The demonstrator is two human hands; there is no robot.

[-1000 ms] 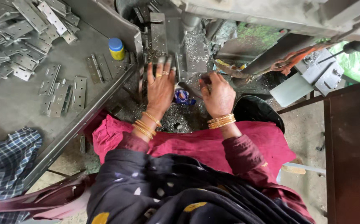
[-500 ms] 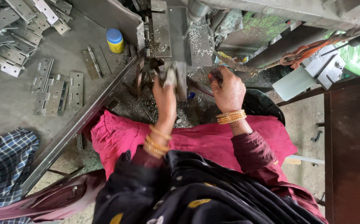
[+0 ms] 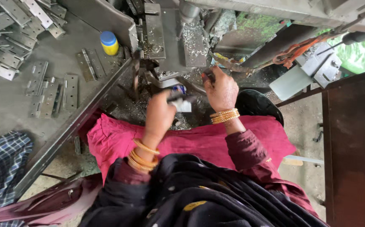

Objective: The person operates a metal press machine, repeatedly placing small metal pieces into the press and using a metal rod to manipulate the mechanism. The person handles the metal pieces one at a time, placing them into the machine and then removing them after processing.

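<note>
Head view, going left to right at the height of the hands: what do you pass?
Checked cloth → hinges on the table → left hand holding a metal piece → right hand → dark panel.

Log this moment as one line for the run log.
left hand: holds small metal piece | right hand: fingers on dark part at press machine | hinges on table at left

The press machine (image 3: 169, 38) blocks the far side; the tray's steel edge (image 3: 85, 113) walls the left. Open room only near, over the pink cloth (image 3: 199, 141).
</note>
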